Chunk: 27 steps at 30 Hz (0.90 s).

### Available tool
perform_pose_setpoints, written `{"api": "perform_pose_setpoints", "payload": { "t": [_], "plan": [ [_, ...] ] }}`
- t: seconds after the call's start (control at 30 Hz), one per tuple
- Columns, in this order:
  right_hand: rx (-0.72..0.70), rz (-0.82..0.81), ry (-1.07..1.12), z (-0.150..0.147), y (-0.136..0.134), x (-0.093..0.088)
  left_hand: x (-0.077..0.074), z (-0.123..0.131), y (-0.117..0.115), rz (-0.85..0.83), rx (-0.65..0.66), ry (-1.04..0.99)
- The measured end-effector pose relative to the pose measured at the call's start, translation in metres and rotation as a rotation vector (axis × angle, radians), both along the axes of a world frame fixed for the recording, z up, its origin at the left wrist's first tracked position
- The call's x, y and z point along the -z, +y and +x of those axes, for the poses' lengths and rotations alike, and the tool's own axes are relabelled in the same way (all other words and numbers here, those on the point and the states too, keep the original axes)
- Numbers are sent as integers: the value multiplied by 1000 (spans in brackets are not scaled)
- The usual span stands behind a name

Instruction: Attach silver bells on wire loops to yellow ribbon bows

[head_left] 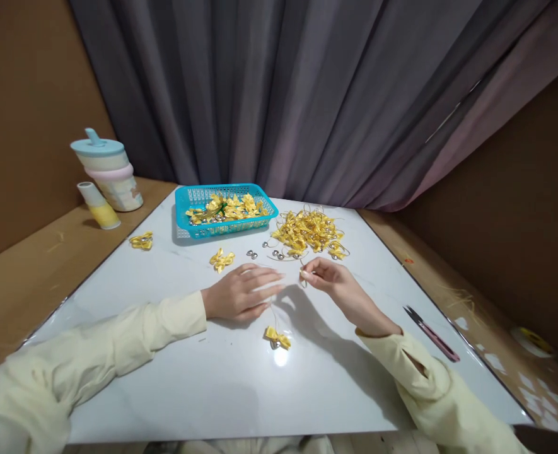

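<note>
My left hand (243, 292) lies palm down over the white board, its fingers stretched out and slightly apart. A yellow ribbon bow (279, 338) with a silver heart-shaped bead lies just in front of it, and a thin cord runs from the bow up toward my left fingertips. My right hand (328, 277) is pinched, thumb against fingers, on a thin gold cord (303, 282) whose small loop shows below the fingertips. Beyond my right hand lies a pile of yellow bows (309, 232) with cords and silver beads. Two loose silver beads (251, 254) lie beyond my left hand.
A blue plastic basket (226, 231) with yellow bows and beads stands at the back. Single bows (222, 259) lie left of centre. Pink-handled thread snips (432, 334) lie at right. A cup (113, 170) and a yellow-and-white tube (99, 207) stand at left; a spool (533, 342) lies far right.
</note>
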State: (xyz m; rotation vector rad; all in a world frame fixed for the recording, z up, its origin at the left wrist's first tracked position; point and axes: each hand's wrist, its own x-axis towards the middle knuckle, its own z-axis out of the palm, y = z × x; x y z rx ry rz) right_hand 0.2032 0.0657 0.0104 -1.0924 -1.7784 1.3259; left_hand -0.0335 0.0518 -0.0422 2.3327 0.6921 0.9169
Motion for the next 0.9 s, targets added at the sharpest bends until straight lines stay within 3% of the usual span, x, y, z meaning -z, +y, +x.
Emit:
{"api": "perform_pose_setpoints", "payload": {
  "t": [0.1, 0.2, 0.3, 0.53, 0.7, 0.9],
  "plan": [
    [-81, -20, 204, -18, 3, -19, 0, 4, 0, -323, -119, -210],
    [-142, -57, 324, -34, 9, -28, -4, 5, 3, -798, 57, -364],
    [-166, -120, 374, -44, 15, -30, -10, 4, 8, -1021, 175, -387],
    [-251, -259, 410, -42, 22, -30, -12, 1, 12, -1105, 137, -265],
    [-305, -334, 529, -40, 20, -35, -8, 2, 17, -1238, 123, -572],
    [-318, -453, 570, -42, 25, -27, -4, -1, 19, -1233, 274, -700]
  ]
}}
